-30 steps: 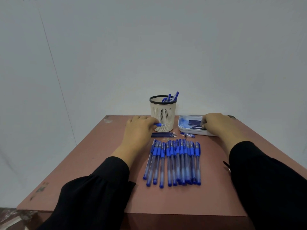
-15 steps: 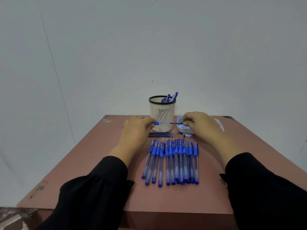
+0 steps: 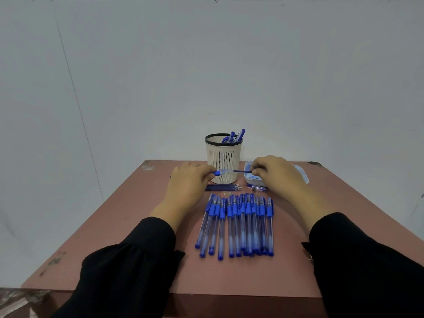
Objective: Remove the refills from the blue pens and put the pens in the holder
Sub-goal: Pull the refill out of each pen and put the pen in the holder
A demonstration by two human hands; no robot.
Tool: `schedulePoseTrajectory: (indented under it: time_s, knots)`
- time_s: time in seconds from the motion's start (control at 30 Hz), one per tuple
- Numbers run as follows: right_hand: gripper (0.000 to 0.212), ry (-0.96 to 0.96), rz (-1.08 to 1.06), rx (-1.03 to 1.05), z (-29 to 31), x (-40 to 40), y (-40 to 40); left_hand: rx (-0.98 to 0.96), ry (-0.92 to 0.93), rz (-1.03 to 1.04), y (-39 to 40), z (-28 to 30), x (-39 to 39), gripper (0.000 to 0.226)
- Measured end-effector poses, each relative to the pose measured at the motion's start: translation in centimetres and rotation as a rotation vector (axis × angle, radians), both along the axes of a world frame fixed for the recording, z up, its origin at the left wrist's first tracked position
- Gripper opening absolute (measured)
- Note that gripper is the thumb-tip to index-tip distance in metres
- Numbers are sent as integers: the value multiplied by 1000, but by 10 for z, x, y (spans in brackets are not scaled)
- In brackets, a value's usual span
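Note:
My left hand grips a blue pen barrel held level in front of the cream mesh holder. My right hand pinches the dark blue refill that sticks out of that barrel to the right. The holder has a black rim and several blue pens stand in it. Several capped blue pens lie in a row on the table below my hands. A few loose dark refills lie between that row and the holder.
A pale blue tray with blue pieces sits right of the holder, partly under my right hand. A small pen part lies in front of it. The brown table ends at a grey wall behind.
My right hand left the tray, came left to the pen in my left hand, and took hold of the refill, which now shows outside the barrel.

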State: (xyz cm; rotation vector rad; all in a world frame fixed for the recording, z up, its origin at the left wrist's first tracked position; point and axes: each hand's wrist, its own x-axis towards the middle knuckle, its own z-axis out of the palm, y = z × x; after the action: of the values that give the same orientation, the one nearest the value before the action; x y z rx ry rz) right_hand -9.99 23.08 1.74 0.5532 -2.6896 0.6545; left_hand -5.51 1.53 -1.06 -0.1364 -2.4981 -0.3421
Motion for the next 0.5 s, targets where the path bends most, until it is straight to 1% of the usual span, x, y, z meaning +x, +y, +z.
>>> schedulePoseTrajectory:
  time_s: [0.5]
  knots:
    - [22,2,-7,-14,1,3,2,-5,9,15,0,2,2,27]
